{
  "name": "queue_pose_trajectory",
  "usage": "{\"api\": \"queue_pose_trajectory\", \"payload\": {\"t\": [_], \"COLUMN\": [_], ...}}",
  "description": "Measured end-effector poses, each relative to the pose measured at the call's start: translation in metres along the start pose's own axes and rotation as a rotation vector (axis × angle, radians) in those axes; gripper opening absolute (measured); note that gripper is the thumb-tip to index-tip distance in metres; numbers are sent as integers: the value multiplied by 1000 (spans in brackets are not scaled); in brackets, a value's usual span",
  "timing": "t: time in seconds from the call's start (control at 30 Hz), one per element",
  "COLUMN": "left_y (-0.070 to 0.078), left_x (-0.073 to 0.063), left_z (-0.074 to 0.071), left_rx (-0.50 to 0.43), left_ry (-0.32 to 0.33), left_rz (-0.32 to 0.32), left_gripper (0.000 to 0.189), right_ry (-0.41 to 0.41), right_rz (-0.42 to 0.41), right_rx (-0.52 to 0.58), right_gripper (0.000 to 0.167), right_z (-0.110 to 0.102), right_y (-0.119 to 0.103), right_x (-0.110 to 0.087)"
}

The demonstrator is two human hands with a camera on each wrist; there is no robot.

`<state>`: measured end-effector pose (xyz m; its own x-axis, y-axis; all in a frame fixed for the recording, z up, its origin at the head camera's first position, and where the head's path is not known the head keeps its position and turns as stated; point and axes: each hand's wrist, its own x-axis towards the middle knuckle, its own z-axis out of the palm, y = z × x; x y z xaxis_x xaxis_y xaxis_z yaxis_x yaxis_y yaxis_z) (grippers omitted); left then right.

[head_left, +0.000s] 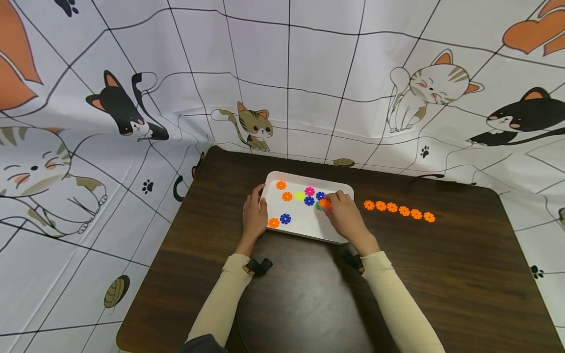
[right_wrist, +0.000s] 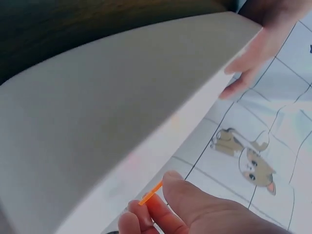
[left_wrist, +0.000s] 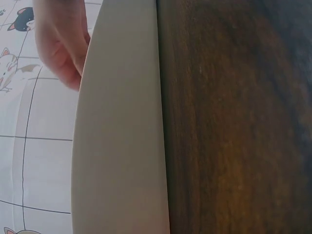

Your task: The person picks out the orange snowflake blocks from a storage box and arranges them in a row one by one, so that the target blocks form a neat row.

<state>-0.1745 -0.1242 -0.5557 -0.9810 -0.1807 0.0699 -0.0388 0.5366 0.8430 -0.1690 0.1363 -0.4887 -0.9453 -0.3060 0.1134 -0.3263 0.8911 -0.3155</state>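
Observation:
A shallow white tray sits on the dark wooden table, holding several flower-shaped discs. My left hand grips the tray's left edge, with the thumb near the rim and the fingers along the outside. Over the tray's right part, my right hand pinches an orange disc between thumb and fingers. Below it lie a green disc, partly hidden, and blue discs. A pink disc and a yellow disc are close by. Toward the left lie orange discs and another blue disc.
To the right of the tray, several orange discs form a slightly slanting row on the table. A white cloth backdrop printed with cats and lines hangs behind the table and on its left.

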Motion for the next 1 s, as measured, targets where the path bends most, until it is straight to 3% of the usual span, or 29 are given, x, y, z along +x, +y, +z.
{"api": "queue_pose_trajectory", "payload": {"t": [0.57, 0.83, 1.0], "left_y": [0, 0, 0], "left_x": [0, 0, 0], "left_z": [-1, 0, 0], "left_rx": [9, 2, 8], "left_ry": [-5, -8, -2], "left_rz": [-13, -12, -7], "left_gripper": [45, 45, 45], "right_ry": [-15, 66, 64], "right_rz": [131, 136, 179], "right_rx": [47, 88, 105], "right_gripper": [40, 37, 38], "right_z": [-18, -19, -22], "right_y": [38, 61, 77], "right_x": [-18, -32, -41]}}
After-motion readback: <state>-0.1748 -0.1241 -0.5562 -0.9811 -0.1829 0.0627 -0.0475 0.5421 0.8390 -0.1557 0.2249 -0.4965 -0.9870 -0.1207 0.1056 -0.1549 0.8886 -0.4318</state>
